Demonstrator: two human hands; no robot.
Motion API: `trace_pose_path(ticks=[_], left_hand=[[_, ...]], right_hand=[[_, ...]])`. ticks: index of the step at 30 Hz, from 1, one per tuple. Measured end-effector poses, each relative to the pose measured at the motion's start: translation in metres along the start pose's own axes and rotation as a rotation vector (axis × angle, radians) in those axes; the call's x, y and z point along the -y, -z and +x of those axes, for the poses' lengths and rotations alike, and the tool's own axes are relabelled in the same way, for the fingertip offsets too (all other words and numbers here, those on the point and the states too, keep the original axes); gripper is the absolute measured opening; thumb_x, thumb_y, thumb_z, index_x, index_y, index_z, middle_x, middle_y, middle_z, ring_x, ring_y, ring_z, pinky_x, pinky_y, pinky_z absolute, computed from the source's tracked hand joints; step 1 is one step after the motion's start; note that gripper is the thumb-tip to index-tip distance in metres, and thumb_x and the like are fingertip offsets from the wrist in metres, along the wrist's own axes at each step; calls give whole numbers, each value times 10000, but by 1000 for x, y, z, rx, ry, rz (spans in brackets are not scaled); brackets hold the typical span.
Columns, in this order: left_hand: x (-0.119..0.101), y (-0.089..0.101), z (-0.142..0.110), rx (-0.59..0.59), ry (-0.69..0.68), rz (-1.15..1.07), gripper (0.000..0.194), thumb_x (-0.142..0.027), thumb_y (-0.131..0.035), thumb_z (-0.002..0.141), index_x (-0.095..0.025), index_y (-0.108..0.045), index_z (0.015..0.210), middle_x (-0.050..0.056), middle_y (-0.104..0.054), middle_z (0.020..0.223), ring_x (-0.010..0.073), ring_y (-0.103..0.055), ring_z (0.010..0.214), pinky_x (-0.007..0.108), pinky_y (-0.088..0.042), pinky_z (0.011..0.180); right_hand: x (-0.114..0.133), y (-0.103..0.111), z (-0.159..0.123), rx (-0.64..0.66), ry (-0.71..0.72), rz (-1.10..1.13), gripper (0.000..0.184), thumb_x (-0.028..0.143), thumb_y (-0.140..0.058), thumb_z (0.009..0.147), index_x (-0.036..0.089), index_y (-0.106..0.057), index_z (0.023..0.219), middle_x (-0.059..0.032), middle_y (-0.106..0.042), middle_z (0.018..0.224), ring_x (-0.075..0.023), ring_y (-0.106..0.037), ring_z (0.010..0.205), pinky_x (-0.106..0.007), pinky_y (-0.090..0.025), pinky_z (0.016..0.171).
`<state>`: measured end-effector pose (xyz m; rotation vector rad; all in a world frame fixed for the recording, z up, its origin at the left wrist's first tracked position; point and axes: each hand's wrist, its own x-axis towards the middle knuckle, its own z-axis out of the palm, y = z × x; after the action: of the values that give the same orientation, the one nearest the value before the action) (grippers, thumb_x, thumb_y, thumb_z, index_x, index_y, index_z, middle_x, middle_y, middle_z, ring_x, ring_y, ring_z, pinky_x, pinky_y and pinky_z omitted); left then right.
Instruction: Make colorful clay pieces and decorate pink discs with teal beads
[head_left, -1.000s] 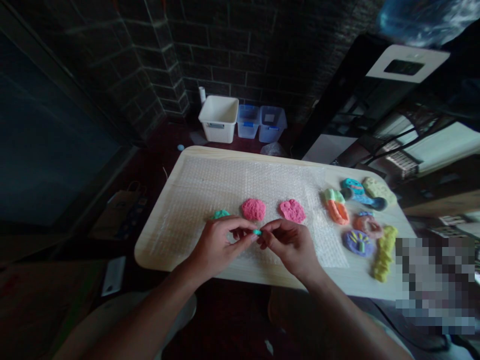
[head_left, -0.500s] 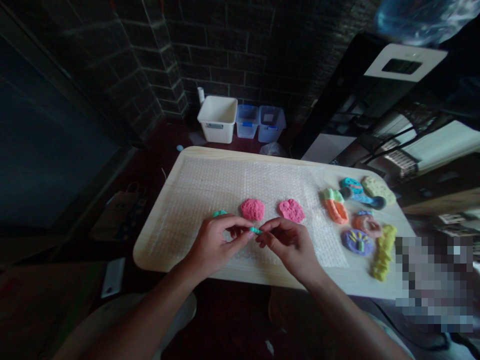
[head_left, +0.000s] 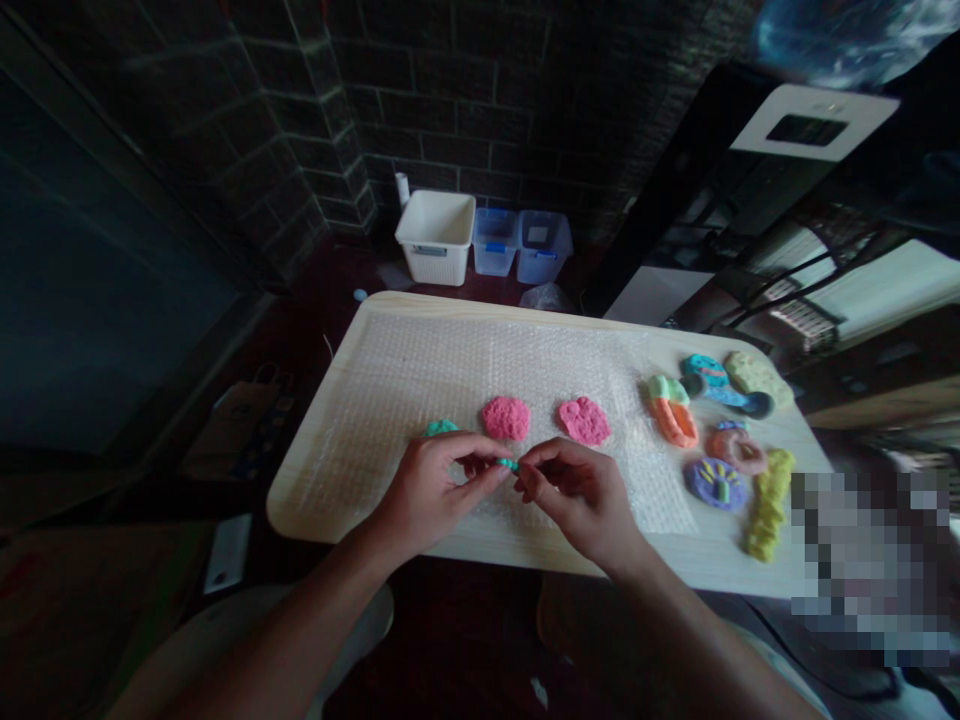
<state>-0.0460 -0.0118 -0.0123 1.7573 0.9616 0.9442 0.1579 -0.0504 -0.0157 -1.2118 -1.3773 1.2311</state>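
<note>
A small strip of green modelling clay (head_left: 508, 464) is pinched between my two hands, above the near part of the table. My left hand (head_left: 433, 490) is closed on its left end with thumb and fingertips. My right hand (head_left: 581, 494) is closed on the other end in the same kind of pinch. Behind my left hand lies a green clay lump (head_left: 441, 427), partly hidden by the fingers. Just beyond my hands rest a rounded pink clay lump (head_left: 506, 418) and a flatter, lobed pink clay piece (head_left: 584, 421).
Bubble wrap (head_left: 420, 365) covers much of the wooden table (head_left: 296, 500). On the right side lie several coloured clay shapes, among them an orange and green one (head_left: 673, 415), a purple disc (head_left: 709, 488) and a yellow strip (head_left: 770, 505). A white bin (head_left: 437, 250) stands on the floor behind.
Both hands stay in nearly the same spot. The fingertips have shifted slightly around the green clay; more of it showed half a second ago than shows now.
</note>
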Motion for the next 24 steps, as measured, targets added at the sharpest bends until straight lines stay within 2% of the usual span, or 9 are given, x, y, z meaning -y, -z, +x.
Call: trace_pose_path(ticks=[3,9,15,20,24], left_hand=[[1,0,0,-4,16,-5,138,-166,-732,894,-203,-806,1004,33,-824,954,162,-752,829,252,-569,732],[4,-1,-1,-9,59,-51,127,-216,-733,915,-219,-804,1021,23,-823,943,154,-758,821,250,-583,742],[0,0,0,18,80,-58,141,-187,-745,883,-195,-809,1009,55,-833,978,186,-773,853,275,-609,745],[1,-1,0,16,84,-49,156,-190,-731,887,-189,-810,1020,55,-832,957,179,-766,821,269,-599,720],[3,-2,1,15,80,-45,141,-219,-723,905,-197,-809,1014,40,-826,918,163,-750,781,260,-582,710]], right_hand=[[1,-1,-2,-1,21,-64,81,252,-734,897,171,-732,887,-45,-743,720,-149,-697,634,-227,-521,544],[1,-3,-2,-20,56,-20,84,241,-771,876,181,-750,931,-51,-776,792,-161,-727,683,-263,-591,616],[1,1,-2,-12,38,-91,106,276,-734,919,176,-768,914,-62,-775,762,-170,-727,671,-262,-575,576],[3,2,-2,-11,32,-95,124,287,-745,906,169,-778,922,-65,-774,766,-170,-717,666,-254,-569,550],[0,2,-2,-12,54,-32,137,274,-776,890,180,-788,989,-79,-803,867,-179,-741,735,-286,-615,636]])
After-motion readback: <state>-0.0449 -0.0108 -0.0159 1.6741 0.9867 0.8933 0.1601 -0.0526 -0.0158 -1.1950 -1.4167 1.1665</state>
